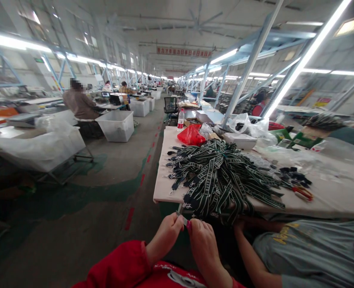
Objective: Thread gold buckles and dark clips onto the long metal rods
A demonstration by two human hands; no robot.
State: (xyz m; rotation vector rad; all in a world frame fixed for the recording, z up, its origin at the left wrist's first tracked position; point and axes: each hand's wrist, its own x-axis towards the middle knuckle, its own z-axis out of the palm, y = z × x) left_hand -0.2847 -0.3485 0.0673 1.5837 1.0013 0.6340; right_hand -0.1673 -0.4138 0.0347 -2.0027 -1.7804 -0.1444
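In front of my red sweater, my left hand (168, 229) and my right hand (204, 242) are held close together, fingers pinched. Between them runs a short, pale, flat strip (182, 219); its exact kind is too small to make out. A bright pink bit (189, 225) shows at my right fingertips, and I cannot tell whether it belongs to the strip. Just beyond my hands, a big heap of dark green and white lettered straps (215, 176) with metal hooks lies on the table, some hanging over its front edge.
A co-worker in a grey shirt (321, 252) sits close on my right, an arm under the table edge. On the cloth-covered table (329, 200) lie red-handled scissors (303, 193), black buckles (295, 176), a red bag (191, 135) and a bottle (181, 119). An aisle (105, 204) runs left.
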